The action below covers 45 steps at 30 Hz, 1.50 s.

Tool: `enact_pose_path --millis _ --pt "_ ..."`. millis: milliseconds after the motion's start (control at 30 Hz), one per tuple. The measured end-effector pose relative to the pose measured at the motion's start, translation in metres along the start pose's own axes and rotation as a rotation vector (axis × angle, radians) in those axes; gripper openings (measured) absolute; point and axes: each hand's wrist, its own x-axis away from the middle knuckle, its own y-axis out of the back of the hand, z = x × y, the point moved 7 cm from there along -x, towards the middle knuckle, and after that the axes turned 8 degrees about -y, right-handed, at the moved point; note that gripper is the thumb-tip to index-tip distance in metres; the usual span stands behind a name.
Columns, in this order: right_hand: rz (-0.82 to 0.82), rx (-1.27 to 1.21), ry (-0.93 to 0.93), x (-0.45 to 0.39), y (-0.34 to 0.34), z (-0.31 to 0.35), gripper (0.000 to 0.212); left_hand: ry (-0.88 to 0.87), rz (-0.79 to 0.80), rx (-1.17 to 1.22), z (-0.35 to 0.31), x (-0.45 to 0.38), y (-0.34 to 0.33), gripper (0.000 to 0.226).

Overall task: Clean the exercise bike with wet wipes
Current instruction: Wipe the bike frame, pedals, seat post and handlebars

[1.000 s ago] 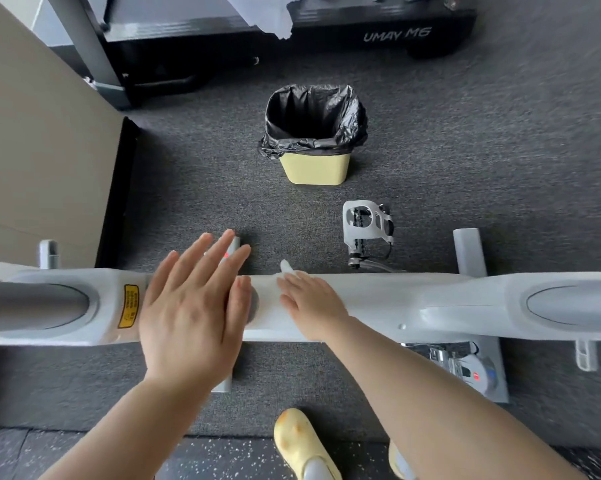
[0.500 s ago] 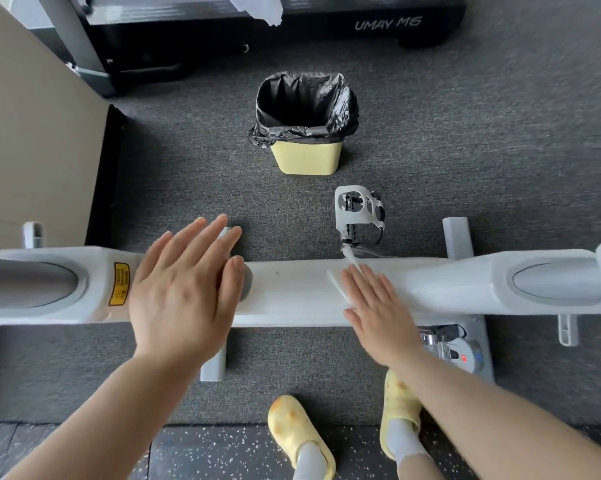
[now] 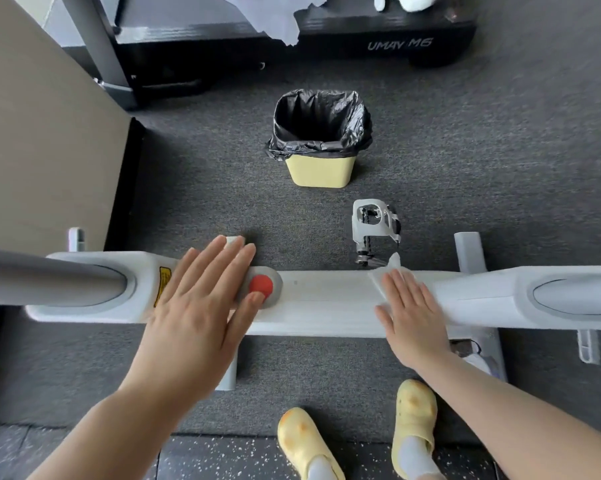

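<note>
The white exercise bike frame [image 3: 320, 299] runs left to right across the middle of the view. My left hand [image 3: 198, 303] lies flat on its left part, fingers straight, beside a red round knob [image 3: 261, 285]. My right hand [image 3: 410, 313] presses a white wet wipe [image 3: 384, 277] flat onto the frame's right half, fingers straight; one corner of the wipe sticks up beyond my fingertips.
A yellow bin with a black liner [image 3: 321, 140] stands on the grey carpet behind the bike. A grey pedal [image 3: 375, 223] sits just past the frame. A black treadmill [image 3: 361, 39] lies at the back, a beige panel [image 3: 43, 150] at the left. My yellow shoes [image 3: 413, 420] are below.
My right hand has slid the wipe to the right along the frame. My left hand has shifted a little, which uncovered the red knob.
</note>
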Motion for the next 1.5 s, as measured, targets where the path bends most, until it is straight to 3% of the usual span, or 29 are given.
enact_pose_path --millis 100,167,233,333,400,500,533,600,700,767,833,933,1033,1333,1433,1500 --pt "-0.080 -0.232 0.037 -0.010 0.001 0.063 0.052 -0.012 -0.046 -0.051 0.000 0.010 0.009 0.048" --pt "-0.054 -0.346 0.182 -0.011 -0.001 0.109 0.038 0.037 -0.114 -0.086 0.008 0.017 0.019 0.045" --pt "0.008 -0.478 0.225 -0.014 -0.006 0.132 0.039 0.091 -0.164 -0.104 0.020 0.023 0.027 0.044" --pt "-0.061 -0.379 0.251 -0.020 -0.004 0.121 0.035 0.079 -0.151 -0.145 0.024 0.029 0.032 0.044" --pt "-0.107 -0.309 0.137 -0.023 0.011 0.087 0.028 0.108 -0.157 -0.175 0.024 0.035 0.037 0.045" --pt "0.029 -0.268 -0.119 -0.029 0.037 0.047 0.030 0.197 -0.216 -0.209 0.028 0.047 0.054 0.047" --pt "0.085 -0.348 -0.154 -0.030 0.051 0.048 0.032 0.220 -0.247 -0.212 0.031 0.051 0.059 0.047" --pt "0.025 -0.644 -0.165 -0.026 0.103 0.070 0.039 0.231 -0.304 -0.214 0.033 0.060 0.065 0.047" --pt "-0.117 -0.975 0.046 0.014 0.199 0.139 0.039 0.257 -0.285 -0.192 0.032 0.069 0.058 0.052" --pt "-0.253 -0.845 0.255 0.054 0.234 0.194 0.030 0.295 -0.198 -0.227 0.031 0.071 0.046 0.057" --pt "-0.365 -0.619 0.372 0.082 0.222 0.241 0.030 0.304 -0.157 -0.243 0.030 0.071 0.035 0.059" --pt "-0.233 -0.378 0.352 0.093 0.175 0.266 0.053 0.291 -0.107 -0.285 0.036 0.071 0.025 0.071" --pt "-0.276 -0.175 0.369 0.097 0.158 0.242 0.065 0.286 -0.077 -0.277 0.039 0.072 0.022 0.084" --pt "-0.205 0.075 0.362 0.064 0.170 0.263 0.074 0.344 -0.111 -0.182 0.034 0.066 0.017 0.082" --pt "-0.199 -0.036 0.447 0.046 0.194 0.232 0.054 0.341 -0.078 -0.179 0.033 0.067 0.016 0.089" --pt "0.012 -0.202 0.388 0.027 0.198 0.206 0.056 0.341 -0.081 -0.180 0.033 0.066 0.017 0.090"
